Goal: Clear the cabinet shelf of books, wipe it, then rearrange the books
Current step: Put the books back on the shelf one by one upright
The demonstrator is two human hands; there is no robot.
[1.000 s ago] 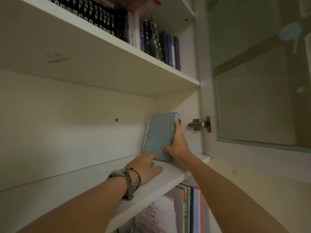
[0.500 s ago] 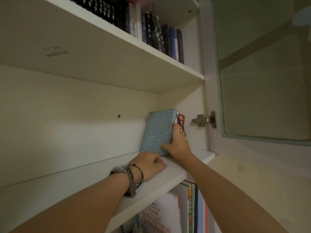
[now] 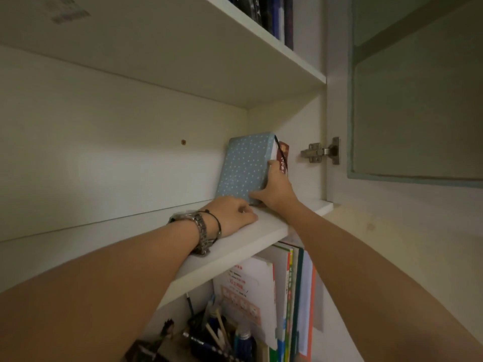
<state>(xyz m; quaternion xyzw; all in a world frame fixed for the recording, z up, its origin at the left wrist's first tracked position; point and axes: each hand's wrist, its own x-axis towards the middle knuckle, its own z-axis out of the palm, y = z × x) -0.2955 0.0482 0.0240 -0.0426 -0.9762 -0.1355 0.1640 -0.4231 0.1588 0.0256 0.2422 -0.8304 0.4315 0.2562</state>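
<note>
Gripping the front edge of a pale blue book with small white dots (image 3: pixel 245 165), the right hand (image 3: pixel 277 189) has its thumb across the cover near the bottom and its fingers curled round the page side. That book stands upright, leaning a little, at the right end of the white middle cabinet shelf (image 3: pixel 264 228), near the side wall. Tucked just behind it is a thin dark red book or card (image 3: pixel 285 158) with pale characters down it, too partly hidden by the fingers to read, and a black ribbon hangs over it. The left hand (image 3: pixel 232 212), with a metal wristwatch (image 3: pixel 201 231) and a thin black cord at the wrist, rests knuckles-up on the shelf board, touching the blue book's base; its fingers are curled under and seem to hold nothing.

Judging by the bare shelf, clearing and probably wiping are done, and rearranging has only begun, with most books yet to return.

Dark-spined books (image 3: pixel 274 17) above carry white lettering, unreadable. A white booklet with orange print (image 3: pixel 245 288) below is too blurred to read.
</note>
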